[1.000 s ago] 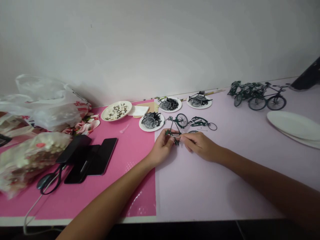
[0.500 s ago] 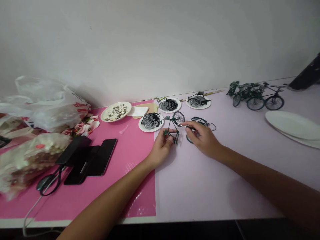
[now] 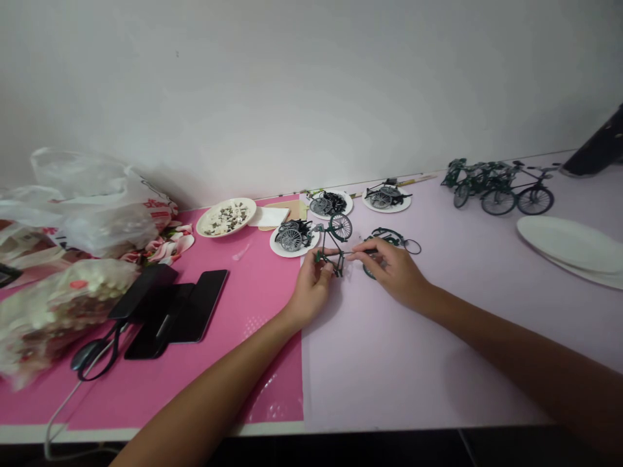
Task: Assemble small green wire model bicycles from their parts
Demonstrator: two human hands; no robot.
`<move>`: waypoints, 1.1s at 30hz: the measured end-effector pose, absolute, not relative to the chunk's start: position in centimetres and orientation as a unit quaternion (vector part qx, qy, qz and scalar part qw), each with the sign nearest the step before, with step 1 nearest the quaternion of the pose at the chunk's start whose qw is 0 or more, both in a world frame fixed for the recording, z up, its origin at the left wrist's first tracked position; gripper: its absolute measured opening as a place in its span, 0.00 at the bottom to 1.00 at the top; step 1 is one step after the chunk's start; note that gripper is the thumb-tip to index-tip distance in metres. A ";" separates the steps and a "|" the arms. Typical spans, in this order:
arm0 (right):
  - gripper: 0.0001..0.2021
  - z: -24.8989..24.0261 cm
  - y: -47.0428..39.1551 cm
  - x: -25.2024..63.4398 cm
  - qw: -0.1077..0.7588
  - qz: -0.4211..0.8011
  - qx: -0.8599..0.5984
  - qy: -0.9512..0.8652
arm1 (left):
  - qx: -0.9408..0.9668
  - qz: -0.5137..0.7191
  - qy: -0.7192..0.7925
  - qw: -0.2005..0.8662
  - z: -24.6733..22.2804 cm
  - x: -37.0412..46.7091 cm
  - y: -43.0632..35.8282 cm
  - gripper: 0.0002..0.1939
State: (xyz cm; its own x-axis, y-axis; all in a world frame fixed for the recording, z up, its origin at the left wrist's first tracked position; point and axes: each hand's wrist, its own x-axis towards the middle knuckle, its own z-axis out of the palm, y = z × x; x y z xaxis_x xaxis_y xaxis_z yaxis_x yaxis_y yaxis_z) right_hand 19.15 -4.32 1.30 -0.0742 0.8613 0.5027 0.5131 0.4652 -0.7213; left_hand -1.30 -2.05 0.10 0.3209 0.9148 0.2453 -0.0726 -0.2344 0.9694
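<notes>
Tilted up over the lilac half of the table is a green miniature bicycle (image 3: 331, 245), with one spoked wheel showing at its upper end. My left hand (image 3: 311, 287) pinches its lower part between thumb and fingers. From the right, my right hand (image 3: 392, 267) grips a slim, dark-handled tool (image 3: 367, 251); its thin shaft reaches the bicycle's frame. I cannot make out the exact kind of tool. Behind the right hand lie more green bicycle parts (image 3: 387, 232), partly hidden by the fingers, and a loose ring (image 3: 413, 246).
Small white plates hold dark bicycle parts: one plate (image 3: 279, 250) by my left hand, others behind. Assembled miniature bicycles (image 3: 499, 200) stand right, near stacked plates (image 3: 569, 237). Left are a dish (image 3: 200, 224) of small pieces, phones (image 3: 202, 305), and plastic bags (image 3: 97, 214).
The bicycle has shifted slightly left and tipped, its wheel moving left. The tool's tip has moved from beside the wheel down to the frame.
</notes>
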 end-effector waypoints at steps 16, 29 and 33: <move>0.08 1.1 -4.1 19.3 0.480 0.152 -0.472 -0.724 | 0.618 0.478 0.348 0.518 0.2 -1.2 -2.1 0.10; 0.09 1.1 -4.0 19.3 0.449 0.176 -0.505 -0.716 | 0.621 0.478 0.351 0.512 0.3 -1.2 -2.1 0.10; 0.09 1.0 -3.9 19.4 0.444 0.173 -0.509 -0.716 | 0.612 0.482 0.355 0.517 0.2 -1.2 -2.0 0.11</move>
State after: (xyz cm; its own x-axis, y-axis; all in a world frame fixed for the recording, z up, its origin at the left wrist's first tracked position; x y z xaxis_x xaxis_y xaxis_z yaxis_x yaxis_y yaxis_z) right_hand 19.43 -3.87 0.98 -0.0863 0.8834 0.4607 0.5761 0.4215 -0.7003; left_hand -1.20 -2.04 0.24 0.2833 0.9326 0.2237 -0.0643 -0.2143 0.9747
